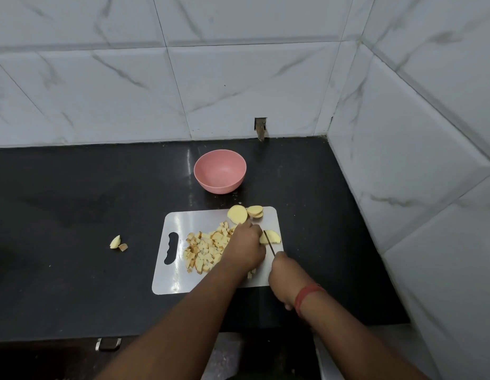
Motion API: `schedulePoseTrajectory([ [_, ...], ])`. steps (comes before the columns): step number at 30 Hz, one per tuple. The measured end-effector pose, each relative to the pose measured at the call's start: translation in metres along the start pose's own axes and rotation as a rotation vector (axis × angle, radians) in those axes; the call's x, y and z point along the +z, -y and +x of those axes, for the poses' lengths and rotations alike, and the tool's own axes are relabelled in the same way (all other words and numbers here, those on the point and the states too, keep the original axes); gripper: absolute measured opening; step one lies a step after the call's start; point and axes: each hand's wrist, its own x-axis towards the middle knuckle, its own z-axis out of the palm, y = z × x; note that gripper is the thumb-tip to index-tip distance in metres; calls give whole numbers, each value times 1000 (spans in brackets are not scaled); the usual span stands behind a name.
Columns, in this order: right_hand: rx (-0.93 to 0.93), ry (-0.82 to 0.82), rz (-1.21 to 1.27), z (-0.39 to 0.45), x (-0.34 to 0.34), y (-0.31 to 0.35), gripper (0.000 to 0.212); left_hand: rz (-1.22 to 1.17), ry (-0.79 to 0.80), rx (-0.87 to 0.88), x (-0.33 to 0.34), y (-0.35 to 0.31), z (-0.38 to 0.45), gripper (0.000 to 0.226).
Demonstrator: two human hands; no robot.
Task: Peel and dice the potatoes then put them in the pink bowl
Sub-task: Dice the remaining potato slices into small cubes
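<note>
White plastic cutting board (183, 223) with a handle slot sits on the black stone countertop (74, 215). Left hand (245, 246) is curled down over a pale peeled potato piece (274, 237) at the board's 3 o'clock edge. Right hand (286, 278) is wrapped around the handle of a thin knife (269, 242), blade against that piece. Heap of diced potato cubes (205, 249) mid-board. Potato halves and slices (245, 213) at the board's 1 o'clock. Empty round pink bowl (220, 171) at 12 o'clock, off the board. Two stray potato scraps (118, 242) at 9 o'clock on the counter.
</note>
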Motion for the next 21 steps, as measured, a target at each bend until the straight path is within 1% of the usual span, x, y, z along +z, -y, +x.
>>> schedulePoseTrajectory([
  [1, -39, 2, -23, 3, 3, -1, 31, -2, -6, -10, 0, 0, 0, 12],
  [3, -37, -31, 2, 6, 4, 2, 31, -5, -14, -29, 0, -1, 0, 13],
  [4, -16, -11, 29, 5, 2, 5, 31, -9, -18, -35, 0, -1, 0, 13],
  [5, -33, -6, 23, 7, 4, 3, 31, -12, -21, -38, 0, 0, 0, 13],
  [9, -54, -8, 10, 8, 6, 4, 30, -3, -27, -12, 1, 0, 0, 14],
  [21, -6, 48, -34, 10, 9, 9, 32, -25, -67, 11, 0, -1, -3, 15],
])
